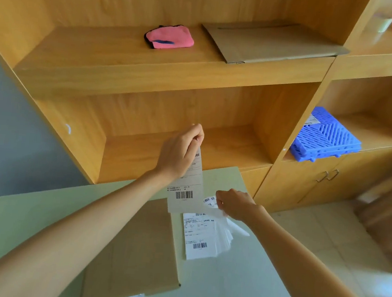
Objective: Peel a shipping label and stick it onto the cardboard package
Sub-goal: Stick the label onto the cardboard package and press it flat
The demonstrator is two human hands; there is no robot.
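A flat brown cardboard package (141,246) lies on the pale green table (235,292), partly under my left forearm. My left hand (180,151) is raised above it, pinching the top end of a white shipping label (186,188) that hangs down with its barcode showing. My right hand (235,204) grips the curled lower end of the strip, a glossy backing piece with a small barcode, just right of the hanging label. A stack of more labels (202,238) lies on the table beside the package's right edge, below my right hand.
A wooden shelf unit (149,75) stands behind the table. On its upper shelf lie a pink pouch (169,38) and a flat cardboard mailer (273,44). Blue plastic grids (324,137) sit in the right compartment above cabinet doors. Tiled floor lies to the right.
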